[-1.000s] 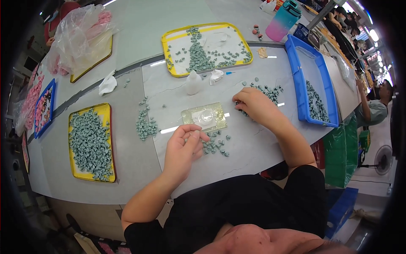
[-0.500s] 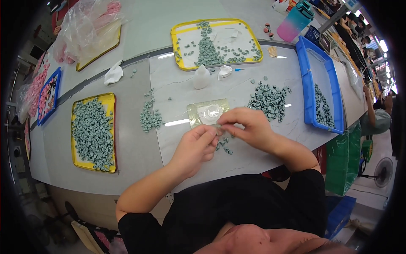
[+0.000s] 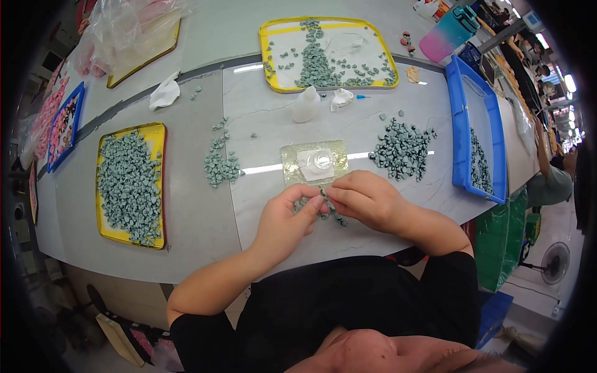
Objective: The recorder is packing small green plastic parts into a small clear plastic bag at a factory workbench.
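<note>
My left hand (image 3: 283, 217) and my right hand (image 3: 368, 200) meet over the near middle of the table, both closed. Their fingertips pinch a small grey-green piece (image 3: 323, 192), mostly hidden by the fingers. Several loose grey-green pieces (image 3: 340, 220) lie just under the hands. Right beyond them is a small round clear dish (image 3: 321, 161) on a white square, on a greenish glittery pad (image 3: 290, 166). A heap of darker, shinier green pieces (image 3: 403, 149) lies to the right, and a looser group of pieces (image 3: 221, 165) to the left.
A yellow-rimmed tray (image 3: 163, 205) full of green pieces stands at left; another yellow-rimmed tray (image 3: 268, 37) is at the back. A blue bin (image 3: 458, 124) stands at right. Behind the pad are a white bottle (image 3: 306, 104), crumpled tissue (image 3: 341, 98) and a blue-tipped needle (image 3: 362, 96).
My hands have come slightly apart at the fingertips, and the right hand has turned more palm-down. The whole view has shifted a little.
</note>
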